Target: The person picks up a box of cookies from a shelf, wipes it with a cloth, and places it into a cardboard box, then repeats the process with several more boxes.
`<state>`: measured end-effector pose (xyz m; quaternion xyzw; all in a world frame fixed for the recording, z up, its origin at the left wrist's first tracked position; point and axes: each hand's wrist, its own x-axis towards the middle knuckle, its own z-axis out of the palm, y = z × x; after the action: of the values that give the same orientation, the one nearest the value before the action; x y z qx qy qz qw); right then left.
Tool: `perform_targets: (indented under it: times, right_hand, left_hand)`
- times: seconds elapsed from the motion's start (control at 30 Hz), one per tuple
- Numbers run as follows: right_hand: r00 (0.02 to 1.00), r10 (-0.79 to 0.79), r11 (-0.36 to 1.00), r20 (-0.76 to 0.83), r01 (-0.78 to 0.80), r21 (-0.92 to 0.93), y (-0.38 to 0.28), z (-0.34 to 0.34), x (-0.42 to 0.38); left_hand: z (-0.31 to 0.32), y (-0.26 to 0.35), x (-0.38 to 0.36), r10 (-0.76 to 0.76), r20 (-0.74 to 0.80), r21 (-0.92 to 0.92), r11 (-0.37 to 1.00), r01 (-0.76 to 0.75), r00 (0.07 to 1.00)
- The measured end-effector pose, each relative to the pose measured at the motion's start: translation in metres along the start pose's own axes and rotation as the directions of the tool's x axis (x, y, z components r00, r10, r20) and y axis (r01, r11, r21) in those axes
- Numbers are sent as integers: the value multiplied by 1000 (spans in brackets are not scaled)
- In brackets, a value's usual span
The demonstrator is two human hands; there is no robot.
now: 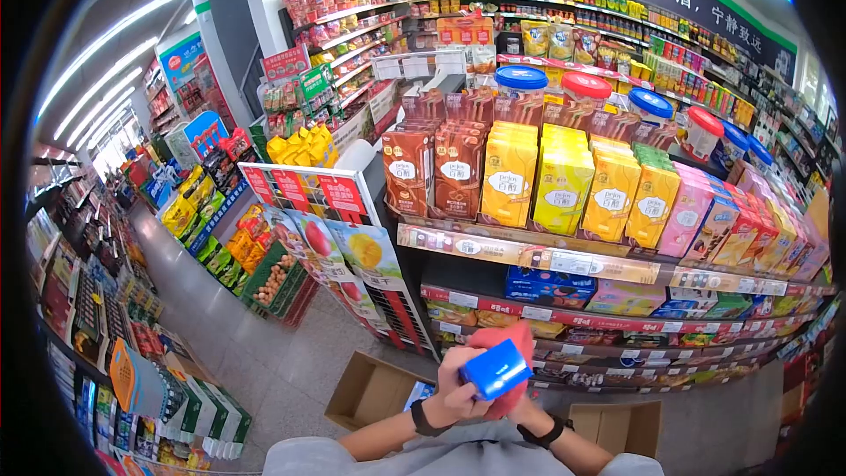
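Note:
My left hand (453,390) is closed around the near left side of a small blue box (499,368) with a shiny face, tilted in front of my body. A red cloth (507,336) is bunched behind and beside the box, and my right hand (523,411) grips it from below. The cloth hides most of my right fingers. Black bands circle both wrists. Beneath my left forearm stands an open cardboard box (366,388), with a blue-and-white pack (419,395) partly visible inside.
A shelf (529,251) ahead carries rows of brown, yellow, green and pink snack boxes (507,174), with lidded tubs above. Another cardboard box (617,427) sits at lower right. To the left are a fruit-picture panel (366,251), an egg crate (269,280) and the aisle floor (189,286).

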<state>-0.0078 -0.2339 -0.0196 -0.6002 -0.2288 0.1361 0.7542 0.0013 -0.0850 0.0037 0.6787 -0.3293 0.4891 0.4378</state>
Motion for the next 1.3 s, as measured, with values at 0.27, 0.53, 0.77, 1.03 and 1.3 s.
perform_targets:
  times: [0.27,0.53,0.77,1.03,1.3]
  right_hand:
    - [983,-169,985,66,171,-19,-75,3,19]
    - [996,-10,938,-90,41,345,21,-31,3]
    - [944,-88,988,-319,124,92,16,-32,-12]
    - [910,-271,960,-314,232,-156,-12,-34,-6]
    - [956,228,968,-185,-203,145,85,-46,-23]
  left_hand:
    - [2,0,-63,-300,345,114,954,278,889]
    - [18,-7,-55,-181,199,27,983,180,963]
    - [28,-8,-68,-390,332,-121,885,449,859]
    - [22,-1,-27,-400,422,-166,848,503,814]
    - [3,-15,-57,-663,425,-90,646,758,616]
